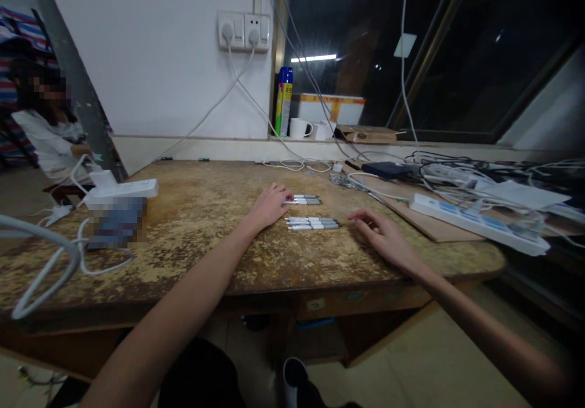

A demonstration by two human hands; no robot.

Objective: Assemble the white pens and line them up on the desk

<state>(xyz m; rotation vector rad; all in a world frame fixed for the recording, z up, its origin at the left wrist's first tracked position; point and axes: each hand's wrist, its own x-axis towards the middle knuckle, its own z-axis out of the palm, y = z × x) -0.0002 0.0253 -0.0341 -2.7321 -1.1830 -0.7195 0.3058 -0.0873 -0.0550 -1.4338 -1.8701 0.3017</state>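
Observation:
Two small groups of grey-and-white pens lie sideways on a worn wooden table (183,213). The far group of pens (311,201) has its left ends at my left hand (272,206), whose fingers are closed on the end of a pen there. Nearer to me lies the second group of pens (313,223), several side by side, with their dark ends pointing right. Just right of those ends hovers my right hand (379,232), with nothing in it and its fingers loosely bent and apart.
At right, a white power strip (475,222) rests by a brown board (425,219) and tangled cables. A second power strip (123,192) and a blurred dark device (119,222) sit at left. A spray can (284,103) and mug (299,128) stand on the sill. A person (50,122) sits far left.

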